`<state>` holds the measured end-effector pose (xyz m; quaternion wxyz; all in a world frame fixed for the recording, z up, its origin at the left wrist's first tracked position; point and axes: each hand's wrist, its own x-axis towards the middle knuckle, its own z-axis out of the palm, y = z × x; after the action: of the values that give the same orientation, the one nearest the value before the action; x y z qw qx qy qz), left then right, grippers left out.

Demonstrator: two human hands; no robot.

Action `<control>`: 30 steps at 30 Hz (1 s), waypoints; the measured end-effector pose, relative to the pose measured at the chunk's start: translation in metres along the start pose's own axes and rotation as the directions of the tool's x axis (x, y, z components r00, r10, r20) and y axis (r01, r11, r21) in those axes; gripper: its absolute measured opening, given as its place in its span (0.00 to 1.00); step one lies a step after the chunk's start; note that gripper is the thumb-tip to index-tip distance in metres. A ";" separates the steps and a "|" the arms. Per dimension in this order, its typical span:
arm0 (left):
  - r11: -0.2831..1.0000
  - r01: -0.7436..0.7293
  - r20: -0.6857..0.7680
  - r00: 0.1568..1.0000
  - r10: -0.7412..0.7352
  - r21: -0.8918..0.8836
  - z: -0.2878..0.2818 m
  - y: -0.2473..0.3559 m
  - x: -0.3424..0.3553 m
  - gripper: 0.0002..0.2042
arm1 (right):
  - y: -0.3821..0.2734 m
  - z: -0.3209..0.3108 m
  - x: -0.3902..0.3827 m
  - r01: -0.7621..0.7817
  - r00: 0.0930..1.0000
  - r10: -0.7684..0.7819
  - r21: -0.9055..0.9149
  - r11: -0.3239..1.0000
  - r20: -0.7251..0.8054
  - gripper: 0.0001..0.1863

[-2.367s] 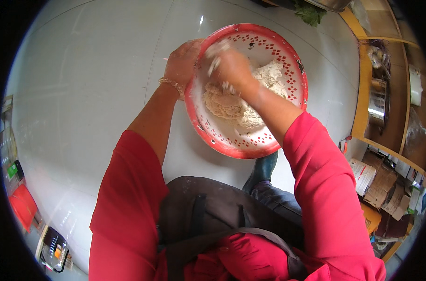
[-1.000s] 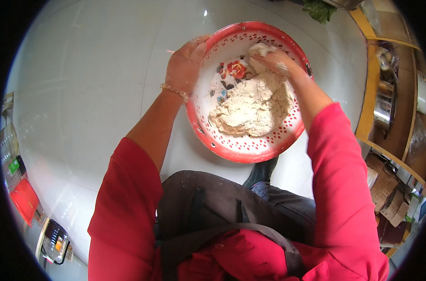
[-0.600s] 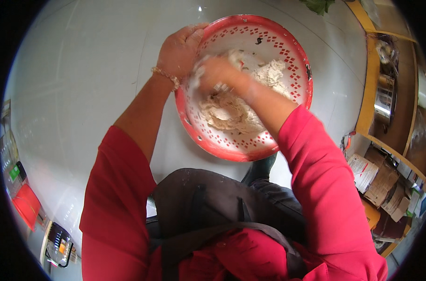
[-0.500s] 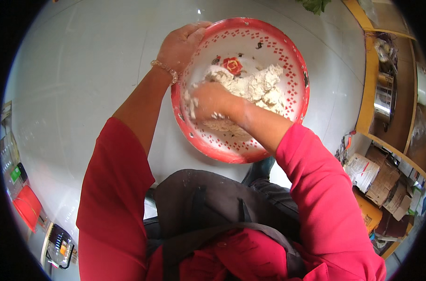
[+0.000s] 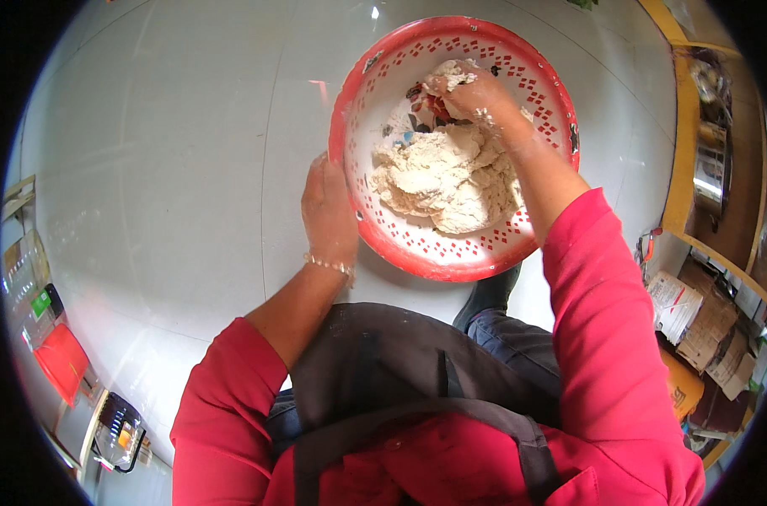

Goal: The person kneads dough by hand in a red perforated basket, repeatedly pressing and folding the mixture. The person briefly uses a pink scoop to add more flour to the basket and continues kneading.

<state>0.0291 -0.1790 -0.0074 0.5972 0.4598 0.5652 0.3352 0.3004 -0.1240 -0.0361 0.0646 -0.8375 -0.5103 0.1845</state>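
A shaggy, pale lump of dough (image 5: pixel 451 181) lies in a white enamel basin (image 5: pixel 451 268) with a red rim and red diamond pattern. My right hand (image 5: pixel 472 93) is inside the basin, just beyond the dough. Its fingers are curled around a small clump of dough (image 5: pixel 453 74), and more bits stick to the skin. My left hand (image 5: pixel 329 207), with a beaded bracelet at the wrist, grips the basin's outer left side at the rim; part of its fingers is hidden there. Dark specks and a painted flower show on the basin's bottom.
The basin is over a pale tiled floor (image 5: pixel 173 185). Wooden shelves (image 5: pixel 678 143) with a metal pot (image 5: pixel 710 173) stand at the right, a white tub (image 5: pixel 674 305) and cardboard below them. A red item (image 5: pixel 61 363) is at the left. My shoe (image 5: pixel 489 299) is near the basin.
My left hand has slid from the basin's upper left rim down to its lower left. My right hand has moved from the dough's left side to its far side. The dough looks turned and more gathered.
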 end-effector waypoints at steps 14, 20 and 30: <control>0.955 -0.235 0.278 0.944 0.179 0.183 0.019 0.087 0.172 0.15 | -0.130 -0.011 -0.047 0.665 0.484 -0.506 0.077 0.743 0.714 0.20; 0.947 -0.289 0.292 0.926 0.238 0.143 0.026 0.065 0.163 0.15 | -0.108 0.028 -0.035 0.695 0.394 -0.506 0.111 0.710 0.767 0.16; 0.916 -0.335 0.287 0.920 0.267 0.222 0.015 0.065 0.144 0.18 | 0.043 -0.003 0.033 0.306 0.947 -0.294 -0.089 0.948 0.126 0.21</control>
<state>0.0708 -0.0259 -0.0006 0.5373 0.6565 0.4469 0.2839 0.3511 -0.1148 -0.0540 0.0186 -0.7407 -0.6439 0.1910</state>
